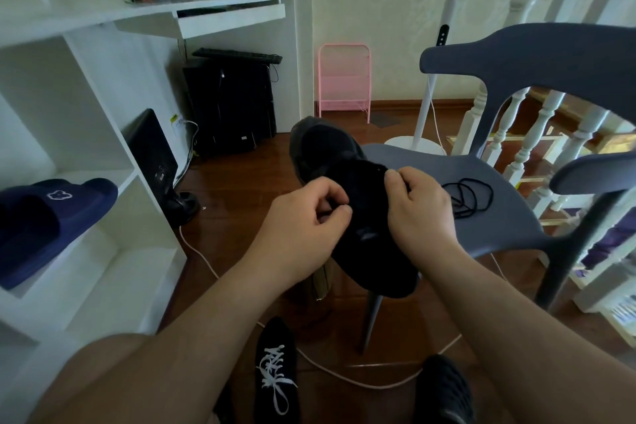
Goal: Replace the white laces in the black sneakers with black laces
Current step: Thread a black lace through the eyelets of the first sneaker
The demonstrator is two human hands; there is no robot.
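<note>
Landmark for all of this is the grey-blue plastic chair [481, 175], since everything happens at its seat.

Nearest me, on the wooden floor below the chair's front leg, sits the other black sneaker still strung with white laces [275, 368], so that one hasn't been touched yet. Going by that, I'd say we're roughly halfway, mid-threading on the first shoe.

Up from there, the black knit sneaker being laced [364, 234] is held over the chair's front-left edge, toe pointing away, heel hanging down toward me. My left hand [306, 217] is at its left side, fingers curled in and pinching something small at the eyelet row; the black lace itself is lost against the black upper, so I can't honestly see it there. My right hand [416, 206] is clamped on the shoe's right side near the tongue, thumb on top, fingers wrapped round the collar.

Tips for this step: keep the right hand's hold firm so the shoe doesn't twist, feed the lace tip straight through the eyelet, then pull both ends even before crossing. Black on black is hard to see, so go by feel.

Further back on the seat, to the right of the shoe, lies a loose black lace in coils [471, 196], presumably for the second sneaker.
</note>
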